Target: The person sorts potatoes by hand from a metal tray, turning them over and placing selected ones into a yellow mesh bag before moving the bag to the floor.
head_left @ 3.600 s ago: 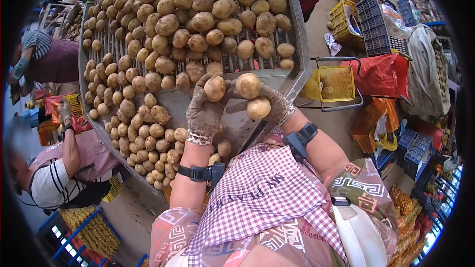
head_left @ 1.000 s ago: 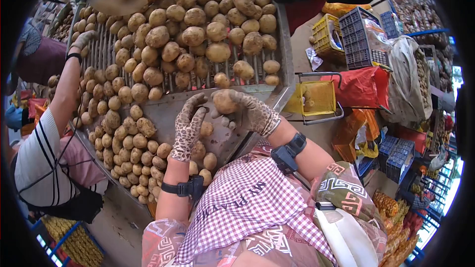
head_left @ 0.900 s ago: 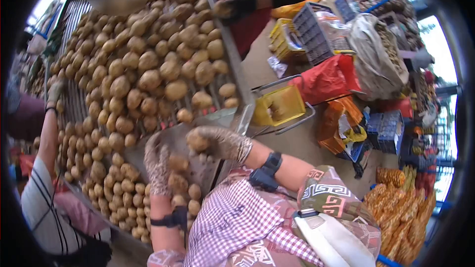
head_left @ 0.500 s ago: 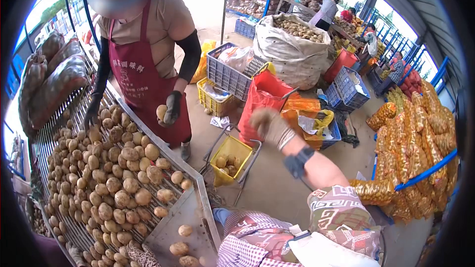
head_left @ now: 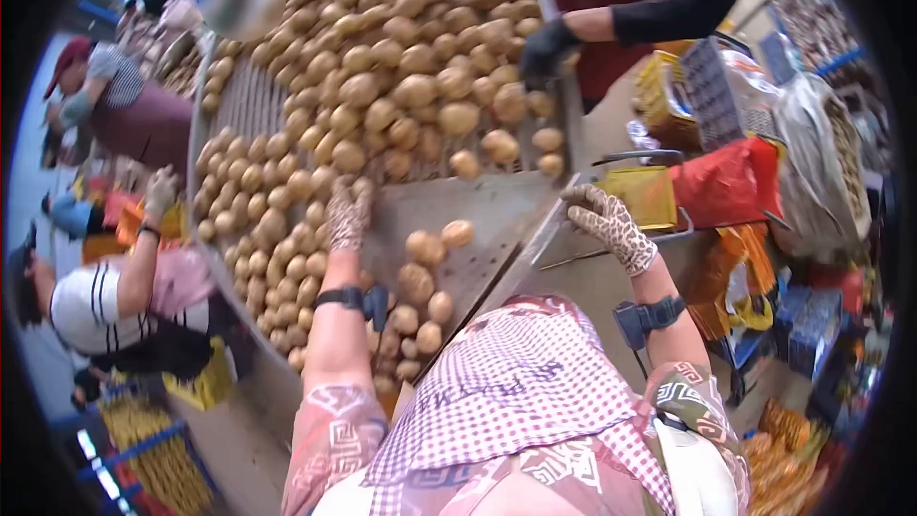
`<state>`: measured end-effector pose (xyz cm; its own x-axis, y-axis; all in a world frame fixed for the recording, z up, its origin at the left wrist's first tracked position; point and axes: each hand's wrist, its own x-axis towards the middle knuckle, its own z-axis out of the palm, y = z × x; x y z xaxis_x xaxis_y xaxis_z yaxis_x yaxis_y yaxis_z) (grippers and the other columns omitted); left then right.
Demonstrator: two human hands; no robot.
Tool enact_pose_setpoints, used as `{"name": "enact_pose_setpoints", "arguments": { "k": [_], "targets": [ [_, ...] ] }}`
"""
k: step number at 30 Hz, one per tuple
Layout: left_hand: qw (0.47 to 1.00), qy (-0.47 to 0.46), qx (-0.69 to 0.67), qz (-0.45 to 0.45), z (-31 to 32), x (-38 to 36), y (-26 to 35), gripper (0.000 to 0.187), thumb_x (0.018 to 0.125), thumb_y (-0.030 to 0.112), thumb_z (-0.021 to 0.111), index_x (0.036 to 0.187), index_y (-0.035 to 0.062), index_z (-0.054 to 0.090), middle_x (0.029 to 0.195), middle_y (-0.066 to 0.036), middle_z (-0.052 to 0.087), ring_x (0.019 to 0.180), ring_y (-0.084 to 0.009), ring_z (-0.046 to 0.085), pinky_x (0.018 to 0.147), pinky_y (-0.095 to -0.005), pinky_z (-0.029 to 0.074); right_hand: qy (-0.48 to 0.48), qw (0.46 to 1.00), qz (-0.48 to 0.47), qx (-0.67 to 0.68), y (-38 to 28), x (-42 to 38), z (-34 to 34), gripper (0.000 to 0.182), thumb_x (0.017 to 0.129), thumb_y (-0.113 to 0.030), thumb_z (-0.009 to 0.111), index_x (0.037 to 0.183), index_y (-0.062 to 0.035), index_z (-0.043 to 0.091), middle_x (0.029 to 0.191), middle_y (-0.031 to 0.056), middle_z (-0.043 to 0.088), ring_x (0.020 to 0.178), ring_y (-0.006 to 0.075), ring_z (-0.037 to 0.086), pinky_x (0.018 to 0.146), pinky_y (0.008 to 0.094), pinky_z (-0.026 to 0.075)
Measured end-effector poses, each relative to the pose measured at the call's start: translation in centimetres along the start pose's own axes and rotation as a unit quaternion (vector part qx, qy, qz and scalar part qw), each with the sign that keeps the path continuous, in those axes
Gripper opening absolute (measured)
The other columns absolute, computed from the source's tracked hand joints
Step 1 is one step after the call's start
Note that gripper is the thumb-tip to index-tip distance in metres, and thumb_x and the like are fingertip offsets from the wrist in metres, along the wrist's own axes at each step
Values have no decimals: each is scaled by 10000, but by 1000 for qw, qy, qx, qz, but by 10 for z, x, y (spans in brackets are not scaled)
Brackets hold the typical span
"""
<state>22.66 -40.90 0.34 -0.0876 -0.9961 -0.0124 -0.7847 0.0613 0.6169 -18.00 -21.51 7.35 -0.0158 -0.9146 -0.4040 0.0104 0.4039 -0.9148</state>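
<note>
I look down over a checked apron (head_left: pixel 506 382) at a metal sorting counter (head_left: pixel 487 215) heaped with potatoes (head_left: pixel 382 67). My left hand (head_left: pixel 348 215), in a spotted glove, reaches forward at about 11 o'clock from my chest; its fingers (head_left: pixel 342 193) lie loosely spread over the potatoes at the edge of the pile, touching them but closed on nothing. My right hand (head_left: pixel 607 222), gloved the same, sits at about 1 o'clock, hanging over the counter's right rim with fingers (head_left: pixel 581 197) curled and half open, holding nothing. Between the two hands, loose potatoes (head_left: pixel 426 248) rest on the bare sloped metal sheet. Just beyond the right hand stands a yellow basket (head_left: pixel 648 196). At 12 o'clock a co-worker's black-gloved hand (head_left: pixel 546 46) rests among the potatoes. At 9 o'clock another person in a striped shirt (head_left: pixel 91 298) raises a gloved hand (head_left: pixel 159 193) beside the counter
</note>
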Motion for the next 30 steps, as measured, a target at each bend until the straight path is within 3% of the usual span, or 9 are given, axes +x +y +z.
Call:
{"name": "enact_pose_setpoints", "arguments": {
  "k": [3, 4, 6, 11, 15, 17, 19, 21, 30],
  "targets": [
    [913, -65, -366, -165, 4, -18, 2, 428, 901, 332, 604, 1240, 81, 533, 1141, -96, 634, 1042, -243, 612, 868, -394, 517, -92, 996, -15, -19, 7, 12, 51, 361, 929, -207, 632, 1237, -36, 555, 1081, 65, 629, 1014, 132, 591, 845, 299, 521],
    [917, -55, -353, -175, -4, -31, 2, 428, 901, 332, 604, 1240, 81, 533, 1141, -96, 634, 1042, -243, 612, 868, -394, 517, -153, 988, 19, 8, -2, 15, 73, 359, 934, -212, 627, 1237, -34, 555, 1091, 63, 626, 1017, 134, 589, 863, 301, 513],
    [733, -128, -654, -138, -4, -54, 9, 430, 895, 318, 618, 1265, 122, 519, 1156, -79, 619, 1041, -218, 609, 831, -407, 531, -230, 971, 36, 55, -27, 16, 105, 348, 947, -224, 611, 1228, -25, 557, 1123, 58, 613, 1040, 144, 581, 939, 312, 478],
    [674, -138, -712, -141, -18, -92, 26, 424, 909, 304, 614, 1264, 98, 507, 1156, -100, 617, 974, -213, 615, 829, -386, 539, -227, 962, -61, -141, -18, 46, 129, 431, 906, -253, 626, 1273, -45, 537, 1208, 161, 603, 1124, 273, 584, 975, 367, 453],
    [767, -102, -594, -221, -22, -106, -9, 348, 913, 235, 601, 1214, 67, 546, 1087, -70, 638, 976, -174, 615, 817, -319, 534, -58, 886, -154, -434, -12, 55, 115, 520, 856, -270, 661, 1309, -62, 513, 1261, 189, 579, 1190, 331, 543, 1013, 415, 427],
    [966, -101, -183, -151, -22, -109, -11, 297, 913, 188, 603, 1176, 51, 576, 1062, -52, 643, 970, -163, 619, 808, -288, 531, -126, 890, 7, -438, -19, 56, 121, 575, 842, -239, 675, 1351, -52, 482, 1298, 175, 566, 1212, 313, 535, 1014, 390, 433],
    [973, -132, -142, -125, -20, -110, 18, 329, 865, 135, 640, 1181, 61, 587, 1150, -95, 623, 1033, -223, 612, 887, -348, 506, -146, 891, -18, -431, 10, 61, 133, 617, 818, -279, 702, 1344, -44, 482, 1276, 184, 577, 1193, 338, 544, 1007, 391, 438],
    [964, -128, 132, 194, -11, -111, 48, 441, 791, 164, 689, 1216, 104, 585, 1277, -143, 562, 1121, -294, 574, 980, -414, 448, -165, 866, -96, -462, 27, 64, 153, 558, 841, -350, 639, 1295, -49, 521, 1243, 191, 598, 1150, 352, 567, 993, 418, 436],
    [934, -298, 195, 1, -18, -111, 49, 568, 741, 338, 736, 1266, 187, 580, 1368, -144, 491, 1175, -331, 554, 990, -435, 451, -328, 832, -50, -445, 13, 82, 206, 823, 747, -350, 724, 1440, -110, 352, 1309, 207, 557, 1206, 361, 540, 1013, 385, 433]
  ]
}}
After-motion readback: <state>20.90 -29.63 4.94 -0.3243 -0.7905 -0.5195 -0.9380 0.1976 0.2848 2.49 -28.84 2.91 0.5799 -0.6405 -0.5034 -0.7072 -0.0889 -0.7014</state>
